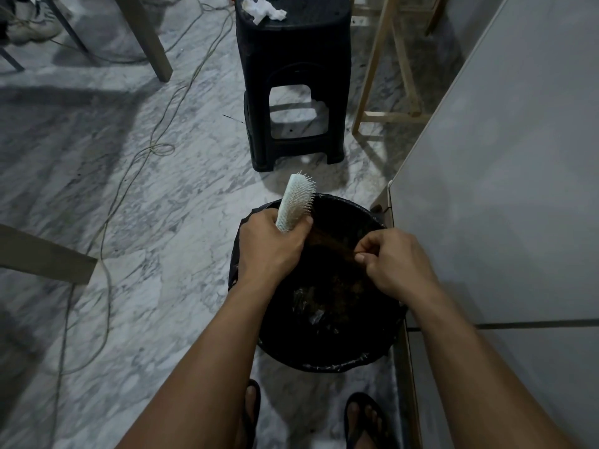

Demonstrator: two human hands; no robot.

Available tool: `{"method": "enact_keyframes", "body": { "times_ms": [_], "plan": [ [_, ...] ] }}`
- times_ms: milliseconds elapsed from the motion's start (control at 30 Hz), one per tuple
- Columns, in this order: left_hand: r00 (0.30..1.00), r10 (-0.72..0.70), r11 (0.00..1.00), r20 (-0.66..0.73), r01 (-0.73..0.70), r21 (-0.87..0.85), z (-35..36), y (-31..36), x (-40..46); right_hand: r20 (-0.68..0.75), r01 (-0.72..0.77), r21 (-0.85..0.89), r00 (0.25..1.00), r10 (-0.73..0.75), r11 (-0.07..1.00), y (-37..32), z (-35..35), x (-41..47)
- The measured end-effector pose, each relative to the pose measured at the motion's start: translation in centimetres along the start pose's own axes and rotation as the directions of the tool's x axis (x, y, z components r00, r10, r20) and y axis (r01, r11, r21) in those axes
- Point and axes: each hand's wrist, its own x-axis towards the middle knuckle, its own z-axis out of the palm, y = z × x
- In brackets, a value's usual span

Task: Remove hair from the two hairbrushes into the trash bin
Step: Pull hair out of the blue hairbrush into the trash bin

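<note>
A pale green hairbrush [296,200] stands upright over the far rim of a black-lined trash bin [366,359], bristles facing right. My left hand [270,246] is shut on its handle. A strand of brown hair [327,243] stretches from the brush's lower bristles to my right hand [393,259], which pinches it above the bin. Dark clumps lie at the bin's bottom. A second hairbrush is not in view.
A black plastic stool [293,92] stands beyond the bin with crumpled white tissue [262,9] on top. A grey cabinet [502,189] borders the right. Cables [129,163] trail over the marble floor; wooden legs [369,76] stand behind. My sandalled feet [363,419] are below.
</note>
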Motion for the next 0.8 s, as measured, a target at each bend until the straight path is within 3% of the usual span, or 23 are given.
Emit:
{"method": "enact_keyframes", "body": {
  "times_ms": [167,433,500,600,700,800],
  "plan": [
    [0.992,0.032,0.999,-0.12,-0.031,0.009,-0.4,0.3,0.1,-0.053,-0.08,-0.011,0.995,0.079,0.997,0.3,-0.7,0.1],
    [0.977,0.079,0.994,-0.198,-0.092,-0.055,-0.6,0.4,0.1,-0.108,-0.165,0.015,0.98,0.165,0.986,0.4,-0.4,0.2],
    [0.98,0.08,0.994,-0.18,-0.091,-0.057,-0.7,0.6,0.0,-0.067,-0.136,0.042,0.988,0.138,0.99,0.7,-0.1,0.3],
    [0.996,0.048,0.997,-0.075,-0.053,-0.064,-0.7,0.7,0.0,0.057,0.007,0.201,0.998,-0.019,0.98,0.8,0.4,0.4],
    [0.999,0.048,0.999,0.022,-0.047,-0.024,-0.3,0.7,-0.2,0.12,0.126,0.471,0.972,-0.204,0.873,-0.7,0.6,0.0],
    [0.995,0.053,0.997,0.088,-0.048,-0.058,0.2,0.7,-0.4,0.175,0.07,0.669,0.953,-0.247,0.74,-2.2,1.4,-0.8]
  ]
}}
